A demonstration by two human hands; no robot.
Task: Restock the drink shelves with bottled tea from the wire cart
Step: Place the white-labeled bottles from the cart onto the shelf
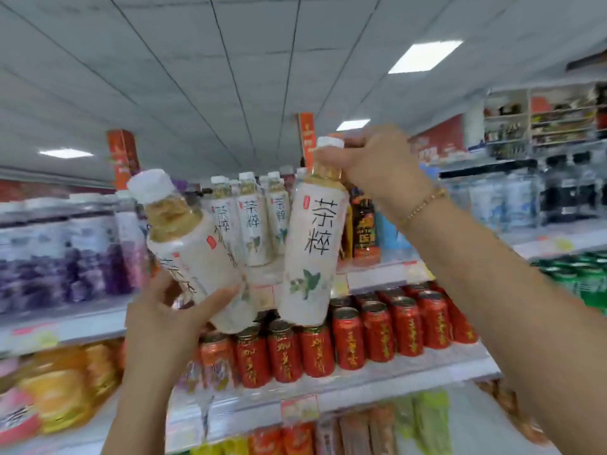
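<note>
Tea bottles (251,218), red cans (377,336) on shelves (361,387)

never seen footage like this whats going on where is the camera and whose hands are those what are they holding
There is no machine here: a person wears one wide-angle camera on the head, so you see that person's own bare hands reaching forward. The left hand grips a tilted white-capped plastic tea bottle near its base; whether a second bottle sits behind it is unclear. The right hand has its fingers curled round the neck of a nearly upright white-capped plastic tea bottle, raised before the upper store shelf, where matching white-labelled tea bottles stand. Round red drink cans fill the shelf below. The wire cart is not in view.
</note>
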